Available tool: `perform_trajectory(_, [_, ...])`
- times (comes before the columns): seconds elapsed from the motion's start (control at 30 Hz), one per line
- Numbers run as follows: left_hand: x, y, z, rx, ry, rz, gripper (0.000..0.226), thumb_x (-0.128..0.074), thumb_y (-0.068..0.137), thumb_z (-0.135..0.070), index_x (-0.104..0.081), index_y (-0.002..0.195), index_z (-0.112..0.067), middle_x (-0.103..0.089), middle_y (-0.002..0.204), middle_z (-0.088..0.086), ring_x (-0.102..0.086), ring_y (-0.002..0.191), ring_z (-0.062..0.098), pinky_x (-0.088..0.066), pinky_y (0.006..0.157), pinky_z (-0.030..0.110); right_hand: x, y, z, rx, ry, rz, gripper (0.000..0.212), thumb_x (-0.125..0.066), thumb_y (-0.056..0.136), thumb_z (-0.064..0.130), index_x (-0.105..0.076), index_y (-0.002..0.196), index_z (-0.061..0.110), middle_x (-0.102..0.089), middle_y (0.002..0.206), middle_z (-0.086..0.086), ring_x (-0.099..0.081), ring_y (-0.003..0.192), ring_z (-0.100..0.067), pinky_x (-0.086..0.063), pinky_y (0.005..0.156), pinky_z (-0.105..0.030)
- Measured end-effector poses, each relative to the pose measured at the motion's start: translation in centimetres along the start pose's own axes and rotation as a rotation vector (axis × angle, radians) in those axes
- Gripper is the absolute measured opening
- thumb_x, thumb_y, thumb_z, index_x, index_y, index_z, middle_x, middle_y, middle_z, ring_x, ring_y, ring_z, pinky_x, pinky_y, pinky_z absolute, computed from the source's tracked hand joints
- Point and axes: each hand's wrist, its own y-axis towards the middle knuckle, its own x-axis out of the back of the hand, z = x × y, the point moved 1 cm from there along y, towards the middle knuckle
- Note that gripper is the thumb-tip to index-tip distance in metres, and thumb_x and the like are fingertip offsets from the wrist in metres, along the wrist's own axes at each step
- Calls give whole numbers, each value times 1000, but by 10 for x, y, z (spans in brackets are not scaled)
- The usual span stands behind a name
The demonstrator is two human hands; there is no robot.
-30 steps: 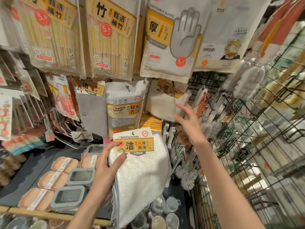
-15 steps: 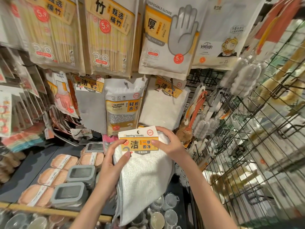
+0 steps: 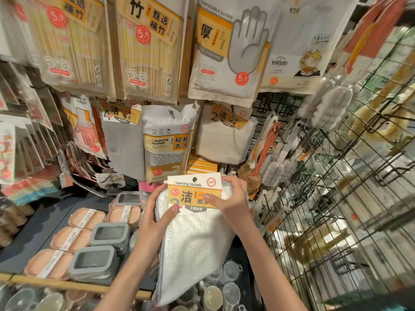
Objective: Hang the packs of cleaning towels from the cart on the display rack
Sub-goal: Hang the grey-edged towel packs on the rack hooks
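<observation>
I have the pack of cleaning towels (image 3: pixel 193 232) at centre frame, left hand (image 3: pixel 155 218) gripping its 9 o'clock edge, right hand (image 3: pixel 231 198) pinching the card header (image 3: pixel 195 194). The cloth looks soft and light (it droops), so I'd steer by the stiff card near its hang hole (image 3: pixel 195 179), toward the matching hung towels (image 3: pixel 226 135) at 1 o'clock.

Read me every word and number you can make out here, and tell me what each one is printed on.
"Cleaning towels", "5.9": card of the held towel pack.
"Cleaning sponge", "5.9": hanging sponge pack.
"DISPOSABLE GLOVES", "5.9": grey-hand glove pack.
"38", "5.9": bamboo stick pack.
"25": cartoon pack.
Chinese characters and fine print elsewhere: too small or blurred to read.
</observation>
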Motion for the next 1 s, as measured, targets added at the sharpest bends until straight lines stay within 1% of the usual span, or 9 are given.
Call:
perform_trajectory(0.1, [-2, 0, -3, -2, 39, 15, 46, -72, 75, -30, -59, 117, -43, -63, 128, 1, -59, 118, 30, -44, 100, 61, 2, 3, -2, -18, 45, -21, 43, -82, 65, 1, -53, 90, 21, -37, 103, 9, -41, 87, 26, -32, 78, 4])
perform_trajectory(0.17, [-1, 0, -5, 7, 35, 2, 47, -74, 73, -35, -58, 117, -44, -60, 131, -1, -58, 120, 30, -44, 100, 61, 7, 6, -3, -53, 161, 7, 42, -77, 69, -5, -50, 88, 21, -54, 100, 1, -58, 83, 10, -47, 73, -10])
perform_trajectory(0.27, [1, -1, -7, 0, 52, 10, 55, -75, 68, -50, -56, 119, -47, -51, 139, -7, -51, 128, 29, -40, 104, 60, 18, 12, -5, -80, 265, 16, 42, -71, 73, -12, -45, 91, 16, -64, 87, -1, -67, 71, -2, -52, 60, -17])
perform_trajectory(0.37, [0, -1, -8, -13, 47, 21, 54, -72, 69, -52, -57, 120, -46, -51, 140, -6, -49, 130, 28, -37, 107, 59, 24, 15, -4, -56, 285, 24, 41, -70, 74, -11, -45, 93, 15, -65, 86, 5, -67, 73, -1, -52, 61, -16])
perform_trajectory(0.53, [0, -1, -8, -17, 71, 34, 36, -68, 78, -42, -62, 114, -40, -58, 133, -5, -51, 127, 28, -36, 107, 60, 24, 16, -5, -33, 319, 34, 41, -70, 75, -10, -47, 96, 16, -66, 89, 4, -68, 79, -5, -53, 65, -18])
perform_trajectory(0.7, [0, 0, -7, -25, 88, -10, 43, -71, 67, -55, -64, 105, -38, -60, 127, -11, -51, 127, 25, -37, 107, 59, 24, 18, -4, 11, 289, 1, 43, -72, 75, -6, -50, 100, 22, -69, 89, 8, -68, 86, -7, -54, 70, -20])
perform_trajectory(0.83, [2, 0, -4, -22, 58, -39, 46, -77, 65, -48, -64, 107, -35, -61, 127, -10, -50, 128, 25, -36, 108, 59, 30, 23, -1, 43, 207, -85, 45, -72, 77, -2, -50, 102, 29, -64, 98, 9, -64, 91, -3, -53, 78, -20])
perform_trajectory(0.9, [2, 1, -4, -21, 51, -48, 49, -79, 62, -46, -64, 107, -34, -61, 126, -9, -51, 128, 26, -36, 107, 58, 33, 27, -1, 68, 160, -58, 42, -69, 79, -2, -50, 107, 23, -61, 100, 13, -61, 90, 5, -50, 78, -13])
perform_trajectory(1.0, [3, 3, -5, -29, 62, -67, 39, -81, 71, -31, -64, 106, -35, -61, 125, -13, -51, 127, 25, -38, 107, 57, 36, 32, 0, 72, 65, -1, 45, -67, 81, -1, -49, 115, 22, -55, 107, 19, -53, 99, 2, -45, 86, -11])
